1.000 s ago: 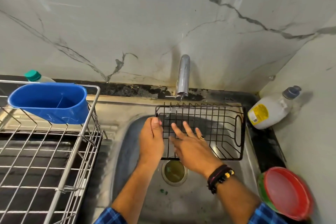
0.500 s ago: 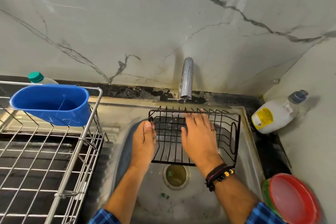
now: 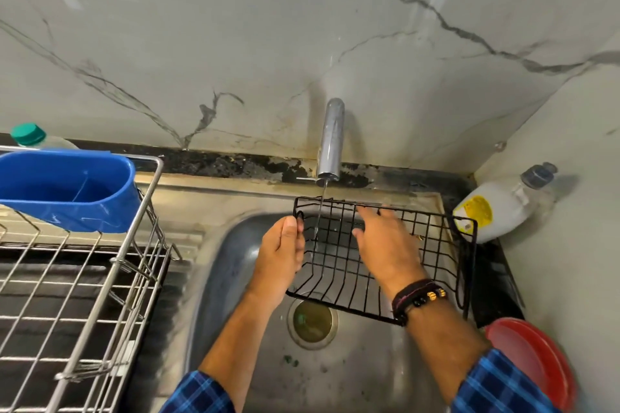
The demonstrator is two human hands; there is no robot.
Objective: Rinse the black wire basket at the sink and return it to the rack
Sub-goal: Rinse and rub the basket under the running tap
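Over the sink (image 3: 231,265), under a thin stream from the tap (image 3: 331,137): black wire basket (image 3: 436,255), tilted. Left end rim gripped by left hand (image 3: 280,256); right hand (image 3: 385,245) flat and uncurled inside, against the wires. Probably light, stiff, slippery when wet; best held by the rims.

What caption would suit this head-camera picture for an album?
Left hand grips the black wire basket under the running tap; right hand lies flat inside it.

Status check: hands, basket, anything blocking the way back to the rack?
Left hand grips left end of black wire basket. Right hand open on its mesh. Basket over sink, under faucet stream. Nothing between it and rack.
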